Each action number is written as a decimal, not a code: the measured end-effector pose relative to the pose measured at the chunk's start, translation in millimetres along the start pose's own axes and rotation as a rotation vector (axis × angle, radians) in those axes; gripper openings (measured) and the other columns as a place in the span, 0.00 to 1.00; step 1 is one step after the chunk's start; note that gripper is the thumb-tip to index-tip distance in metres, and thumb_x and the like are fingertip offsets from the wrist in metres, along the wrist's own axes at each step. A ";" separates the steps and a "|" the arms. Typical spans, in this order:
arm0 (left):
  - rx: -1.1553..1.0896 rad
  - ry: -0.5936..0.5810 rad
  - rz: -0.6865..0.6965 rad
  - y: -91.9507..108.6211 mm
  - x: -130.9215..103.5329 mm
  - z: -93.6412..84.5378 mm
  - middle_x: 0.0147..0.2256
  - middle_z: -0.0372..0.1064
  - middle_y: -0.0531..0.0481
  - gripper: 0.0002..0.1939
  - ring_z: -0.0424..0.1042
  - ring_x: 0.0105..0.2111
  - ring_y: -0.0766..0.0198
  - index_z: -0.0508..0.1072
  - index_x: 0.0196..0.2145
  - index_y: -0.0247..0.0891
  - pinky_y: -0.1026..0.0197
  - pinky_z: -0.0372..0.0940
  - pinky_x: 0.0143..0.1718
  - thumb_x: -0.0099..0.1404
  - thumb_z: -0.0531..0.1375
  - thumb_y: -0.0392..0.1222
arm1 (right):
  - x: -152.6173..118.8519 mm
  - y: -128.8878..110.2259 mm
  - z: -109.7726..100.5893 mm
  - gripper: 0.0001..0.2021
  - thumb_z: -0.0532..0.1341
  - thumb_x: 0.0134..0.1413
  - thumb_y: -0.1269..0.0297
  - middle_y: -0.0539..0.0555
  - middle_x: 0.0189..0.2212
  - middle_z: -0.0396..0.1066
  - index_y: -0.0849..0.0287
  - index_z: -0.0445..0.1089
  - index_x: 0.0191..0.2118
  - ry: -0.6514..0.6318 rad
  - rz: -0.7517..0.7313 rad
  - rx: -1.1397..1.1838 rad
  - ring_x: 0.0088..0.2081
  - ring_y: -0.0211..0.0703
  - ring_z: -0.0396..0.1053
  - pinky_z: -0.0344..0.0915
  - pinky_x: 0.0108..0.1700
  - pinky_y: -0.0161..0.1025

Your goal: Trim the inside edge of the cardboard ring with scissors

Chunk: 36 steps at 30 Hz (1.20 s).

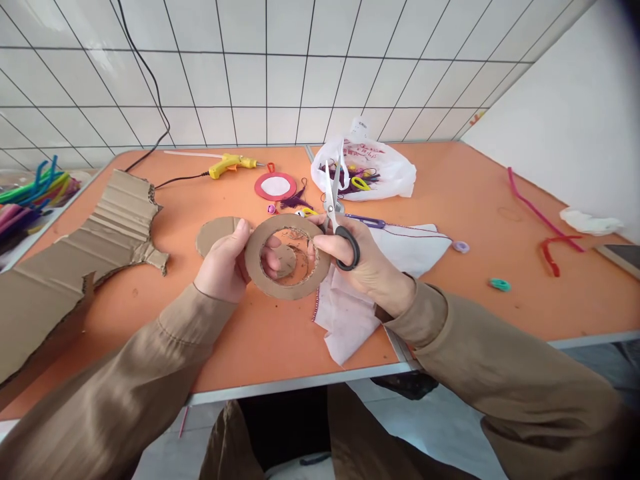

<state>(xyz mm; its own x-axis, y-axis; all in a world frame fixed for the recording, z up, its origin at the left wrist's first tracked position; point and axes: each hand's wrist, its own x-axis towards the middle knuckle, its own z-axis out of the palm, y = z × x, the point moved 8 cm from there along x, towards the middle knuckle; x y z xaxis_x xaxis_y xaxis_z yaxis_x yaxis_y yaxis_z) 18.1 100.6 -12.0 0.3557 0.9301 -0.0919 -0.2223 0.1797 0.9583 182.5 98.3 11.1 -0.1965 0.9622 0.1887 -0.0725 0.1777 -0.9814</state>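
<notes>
A flat cardboard ring (257,272) is held up over the orange table. My left hand (226,263) grips its left side, thumb in front and fingertips showing through the hole. On the right side, my right hand (373,267) pinches the ring's edge and also holds scissors (331,203) with black handles, their blades pointing up and slightly apart. Behind my left hand lies a round cardboard disc (213,235). Through the ring's hole, a smaller cardboard piece (286,261) and scattered scraps show on the table.
Large corrugated cardboard (65,267) covers the left side. Further back are a yellow glue gun (233,165), a red-rimmed disc (275,187) and a white plastic bag (395,170). White cloth (407,250) lies under my right hand. Pipe cleaners (543,207) are at the right.
</notes>
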 end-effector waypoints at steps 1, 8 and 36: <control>-0.023 -0.033 -0.004 -0.7 0.6 1.7 0.23 0.75 0.44 0.29 0.73 0.23 0.57 0.80 0.31 0.35 0.57 0.69 0.25 0.64 0.60 0.66 | 0.4 1.5 -1.7 0.06 0.65 0.48 0.64 0.48 0.24 0.69 0.52 0.71 0.23 0.019 0.003 0.009 0.29 0.43 0.64 0.61 0.33 0.42; -0.096 -0.070 0.025 -5.3 5.6 -2.6 0.20 0.72 0.47 0.25 0.72 0.23 0.58 0.77 0.26 0.38 0.56 0.68 0.27 0.64 0.62 0.64 | 2.0 4.8 -6.0 0.02 0.64 0.47 0.65 0.48 0.26 0.70 0.51 0.72 0.27 0.071 -0.029 0.010 0.31 0.43 0.64 0.63 0.34 0.42; -0.302 -0.025 -0.113 0.8 1.4 21.2 0.13 0.43 0.58 0.39 0.49 0.13 0.71 0.58 0.16 0.40 0.64 0.52 0.15 0.61 0.46 0.79 | -3.2 -0.8 10.4 0.04 0.64 0.46 0.64 0.48 0.27 0.68 0.54 0.70 0.31 -0.017 -0.036 -0.109 0.31 0.42 0.64 0.63 0.34 0.42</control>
<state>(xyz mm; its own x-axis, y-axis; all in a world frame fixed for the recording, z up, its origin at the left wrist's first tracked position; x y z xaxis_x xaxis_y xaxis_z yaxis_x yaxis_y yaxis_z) 37.7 95.2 -5.6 0.4151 0.8912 -0.1828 -0.4384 0.3720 0.8182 173.1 93.0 11.7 -0.2125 0.9513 0.2232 0.0267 0.2340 -0.9719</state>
